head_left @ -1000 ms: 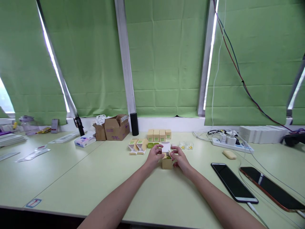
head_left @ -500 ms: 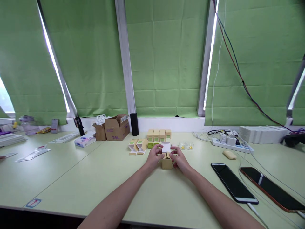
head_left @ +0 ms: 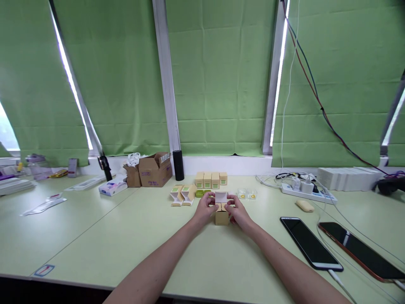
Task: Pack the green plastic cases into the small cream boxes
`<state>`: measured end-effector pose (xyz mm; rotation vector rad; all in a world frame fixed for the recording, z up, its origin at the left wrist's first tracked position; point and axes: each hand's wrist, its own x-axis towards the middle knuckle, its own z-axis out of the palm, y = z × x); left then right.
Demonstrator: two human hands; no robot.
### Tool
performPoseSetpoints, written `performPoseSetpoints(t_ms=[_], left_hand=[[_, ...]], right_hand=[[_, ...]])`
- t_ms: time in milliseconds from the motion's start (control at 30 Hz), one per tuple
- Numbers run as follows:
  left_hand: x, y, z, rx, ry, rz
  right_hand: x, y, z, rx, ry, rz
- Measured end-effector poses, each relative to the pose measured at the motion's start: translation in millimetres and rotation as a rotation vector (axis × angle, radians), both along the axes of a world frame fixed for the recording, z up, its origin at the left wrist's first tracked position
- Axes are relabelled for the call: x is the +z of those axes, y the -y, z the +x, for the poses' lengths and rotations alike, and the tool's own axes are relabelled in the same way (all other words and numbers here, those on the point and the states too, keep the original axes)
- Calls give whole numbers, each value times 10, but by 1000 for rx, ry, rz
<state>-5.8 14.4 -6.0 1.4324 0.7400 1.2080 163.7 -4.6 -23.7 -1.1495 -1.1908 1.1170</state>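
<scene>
A small brown cardboard box (head_left: 222, 218) stands on the table between my hands. Its lid flap (head_left: 220, 197), pale on the inside, rises at the back, while its two side flaps lie folded inward over the top. My left hand (head_left: 205, 208) grips the box's left side, thumb on the left flap. On the right side, my right hand (head_left: 238, 212) has its thumb on the other flap and its fingers curled behind. What the box holds is hidden. Beyond my left hand are green cases (head_left: 199, 193). Clear containers with yellow centres (head_left: 247, 194) sit past my right hand.
Several closed small boxes (head_left: 211, 180) stand behind, with two open ones (head_left: 183, 195) lying to their left. A larger carton (head_left: 155, 169) and black cylinder (head_left: 178, 165) are farther back. Right are phones (head_left: 311, 242), a power strip (head_left: 309, 194) and cables.
The side flaps of the small box now lie flatter under my thumbs. Its lid flap leans a little differently, its inside looking greyer. My hands have hardly shifted.
</scene>
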Motion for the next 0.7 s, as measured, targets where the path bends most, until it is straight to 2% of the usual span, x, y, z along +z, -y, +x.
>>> performPoseSetpoints(t_ms=[367,700], left_hand=[[-50,-72,1,41,-25,46],[-9,-43,12,39,3,40]], right_hand=[[-8,19,4,9,-12,17],[39,48,2,-28,-25,69]])
